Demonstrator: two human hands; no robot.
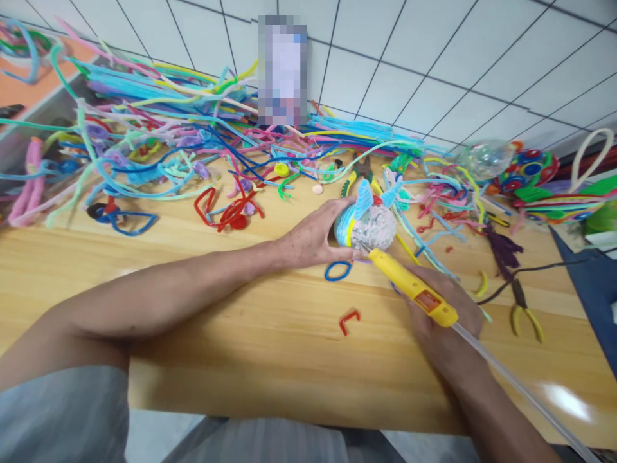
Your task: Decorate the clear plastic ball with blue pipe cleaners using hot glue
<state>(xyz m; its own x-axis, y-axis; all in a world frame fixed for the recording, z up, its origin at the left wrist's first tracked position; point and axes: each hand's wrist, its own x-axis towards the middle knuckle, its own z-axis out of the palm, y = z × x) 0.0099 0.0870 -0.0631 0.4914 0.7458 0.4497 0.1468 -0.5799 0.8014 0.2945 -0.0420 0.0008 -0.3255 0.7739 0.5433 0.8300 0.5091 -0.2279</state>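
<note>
My left hand [315, 236] grips a small ball-shaped craft piece [370, 226] of clear, crinkly material wrapped with light blue pipe cleaners, resting on the wooden table [241, 341]. My right hand [441, 315] is closed round a yellow glue gun [412, 287]. The gun's nozzle touches the lower side of the craft piece. A clear glue stick [520, 389] runs out of the gun's back toward the lower right. A small blue pipe-cleaner ring [337, 271] lies just below my left hand.
A big heap of coloured pipe cleaners [168, 122] covers the far side of the table. A red bent piece [349, 319] lies near the front. Yellow-handled pliers [525, 312] lie at right, a second pair [360, 170] sits behind the craft piece, and colourful finished pieces [530, 177] stand at far right.
</note>
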